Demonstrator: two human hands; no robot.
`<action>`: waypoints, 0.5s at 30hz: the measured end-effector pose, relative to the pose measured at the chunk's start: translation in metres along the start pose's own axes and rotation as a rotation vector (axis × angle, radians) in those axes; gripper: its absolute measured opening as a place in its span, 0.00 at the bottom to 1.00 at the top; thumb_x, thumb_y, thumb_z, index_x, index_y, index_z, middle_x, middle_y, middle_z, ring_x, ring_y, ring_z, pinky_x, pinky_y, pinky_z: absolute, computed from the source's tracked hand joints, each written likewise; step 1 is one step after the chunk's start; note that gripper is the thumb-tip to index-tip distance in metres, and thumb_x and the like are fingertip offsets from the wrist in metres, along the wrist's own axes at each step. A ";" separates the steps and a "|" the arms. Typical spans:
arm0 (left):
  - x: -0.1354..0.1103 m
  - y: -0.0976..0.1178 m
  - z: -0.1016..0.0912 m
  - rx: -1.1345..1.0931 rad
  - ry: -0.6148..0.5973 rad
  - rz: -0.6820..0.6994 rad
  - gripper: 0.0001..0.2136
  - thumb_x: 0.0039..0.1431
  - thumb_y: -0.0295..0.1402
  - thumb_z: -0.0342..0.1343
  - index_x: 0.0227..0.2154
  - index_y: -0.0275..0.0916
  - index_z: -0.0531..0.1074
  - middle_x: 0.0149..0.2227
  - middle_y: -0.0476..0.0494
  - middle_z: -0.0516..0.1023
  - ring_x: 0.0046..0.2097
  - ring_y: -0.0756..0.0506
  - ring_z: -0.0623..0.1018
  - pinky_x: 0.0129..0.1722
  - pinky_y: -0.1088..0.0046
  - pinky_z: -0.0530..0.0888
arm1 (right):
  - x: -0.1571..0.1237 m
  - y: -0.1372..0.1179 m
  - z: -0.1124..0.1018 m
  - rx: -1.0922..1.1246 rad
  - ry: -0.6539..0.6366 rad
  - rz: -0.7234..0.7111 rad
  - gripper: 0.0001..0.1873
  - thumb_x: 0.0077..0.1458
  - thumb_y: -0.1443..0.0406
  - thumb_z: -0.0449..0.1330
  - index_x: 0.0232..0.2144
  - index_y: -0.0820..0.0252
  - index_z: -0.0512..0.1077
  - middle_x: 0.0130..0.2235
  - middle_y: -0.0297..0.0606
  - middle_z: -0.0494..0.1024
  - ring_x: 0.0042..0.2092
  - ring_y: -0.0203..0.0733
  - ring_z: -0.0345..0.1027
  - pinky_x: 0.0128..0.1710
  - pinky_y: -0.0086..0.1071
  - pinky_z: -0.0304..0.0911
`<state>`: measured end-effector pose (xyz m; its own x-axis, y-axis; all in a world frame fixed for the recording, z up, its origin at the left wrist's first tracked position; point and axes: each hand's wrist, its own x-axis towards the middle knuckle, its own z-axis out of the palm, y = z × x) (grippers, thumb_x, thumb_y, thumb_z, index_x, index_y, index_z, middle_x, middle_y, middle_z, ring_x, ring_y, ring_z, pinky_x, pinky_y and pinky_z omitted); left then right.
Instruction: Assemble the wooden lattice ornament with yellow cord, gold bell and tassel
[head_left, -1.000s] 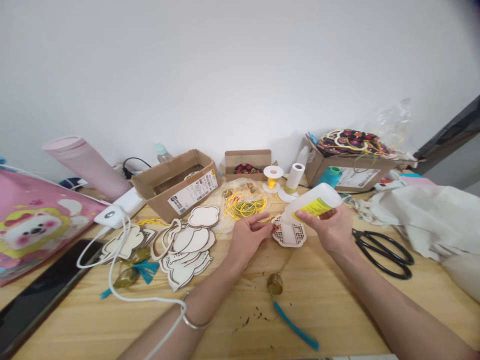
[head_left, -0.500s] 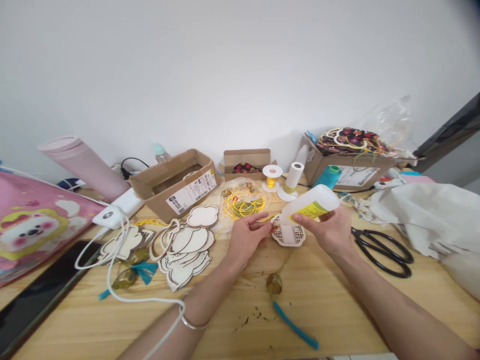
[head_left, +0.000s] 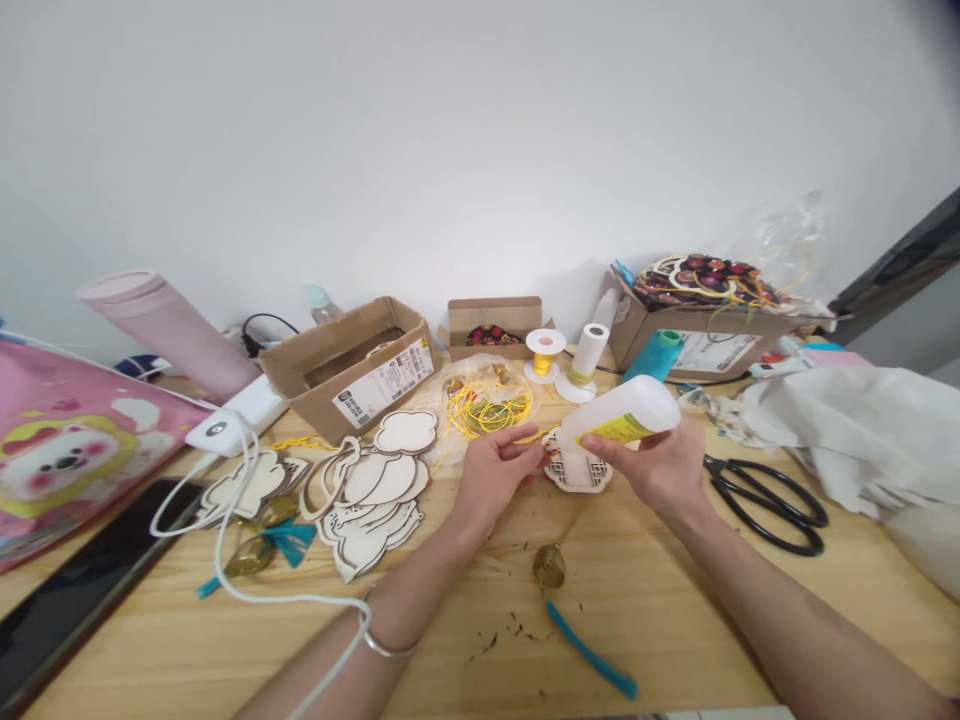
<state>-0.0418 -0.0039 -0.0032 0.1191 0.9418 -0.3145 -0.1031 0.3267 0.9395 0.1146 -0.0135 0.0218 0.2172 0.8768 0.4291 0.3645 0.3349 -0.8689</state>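
My right hand (head_left: 664, 465) is closed round a white plastic squeeze bottle (head_left: 649, 405) with a yellow label. The bottle is tilted, its lower end pointing left over a cut-out wooden lattice piece (head_left: 579, 472). At that piece's left edge my left hand (head_left: 499, 465) pinches it with thumb and fingers together; a bit of orange and red shows by the fingertips. Below the piece, on the wooden table, lies a gold bell (head_left: 550, 566) with a teal tassel (head_left: 589, 650). The bottle's tip is hard to make out.
Cut wooden shapes (head_left: 375, 500) lie in a pile on the left, near an open cardboard box (head_left: 360, 375). Behind my hands are yellow cord (head_left: 487, 410) in a plastic bag and a spool (head_left: 545, 350). Black-handled scissors (head_left: 772, 505) lie at right; a white cable (head_left: 262, 598) crosses my left forearm.
The bottle has shifted a little and its lower end is slightly farther right, showing more of the lattice piece. My left hand stays nearly where it was.
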 end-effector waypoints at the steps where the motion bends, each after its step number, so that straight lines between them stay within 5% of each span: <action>1: 0.000 0.000 0.000 0.000 -0.001 0.004 0.17 0.43 0.31 0.61 0.40 0.35 0.71 0.30 0.42 0.80 0.34 0.46 0.78 0.24 0.80 0.71 | 0.000 0.000 0.000 -0.025 -0.015 -0.020 0.15 0.32 0.59 0.67 0.24 0.60 0.70 0.27 0.37 0.77 0.28 0.44 0.70 0.27 0.35 0.68; 15: 0.000 -0.001 0.000 0.010 0.005 0.027 0.18 0.43 0.30 0.61 0.40 0.36 0.72 0.27 0.44 0.79 0.32 0.47 0.78 0.26 0.79 0.71 | -0.002 0.003 -0.002 -0.087 -0.003 -0.061 0.13 0.33 0.59 0.66 0.23 0.59 0.70 0.25 0.36 0.77 0.25 0.42 0.69 0.24 0.33 0.67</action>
<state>-0.0412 -0.0039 -0.0042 0.1116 0.9506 -0.2898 -0.0965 0.3006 0.9489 0.1174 -0.0151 0.0187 0.1900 0.8566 0.4797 0.4545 0.3564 -0.8163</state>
